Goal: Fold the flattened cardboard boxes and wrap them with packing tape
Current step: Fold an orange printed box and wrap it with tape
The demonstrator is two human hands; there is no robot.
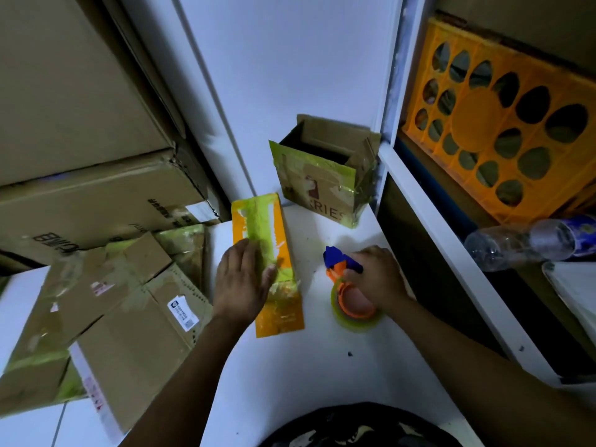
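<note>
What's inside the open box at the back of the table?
The open box shows only inner cardboard walls and a dark cavity. Its front wall hides the bottom.

place: storeroom or packing corner | signs: stacked cardboard cartons (84, 124) at left | orange plastic crate (503, 124) on white shelving (429, 201) | taped boxes (106, 304) piled by white tabletop (322, 366)
</note>
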